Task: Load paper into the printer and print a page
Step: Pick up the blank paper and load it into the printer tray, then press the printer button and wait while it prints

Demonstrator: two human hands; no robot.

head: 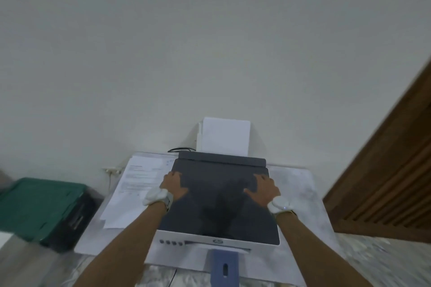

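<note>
A white printer with a dark grey lid (219,202) stands on a low marble-patterned table (300,193). Blank white paper (225,136) stands upright in its rear feed tray. My left hand (173,185) grips the lid's left edge, and my right hand (263,187) grips its right edge. The lid lies flat. A blue output tray extension (224,265) sticks out at the front, below a row of buttons (170,242).
Printed sheets (133,184) lie on the table left of the printer. A green and black crate (44,209) sits on the floor at the left. A brown slatted wooden door (387,177) is at the right. A black cable (180,149) runs behind the printer.
</note>
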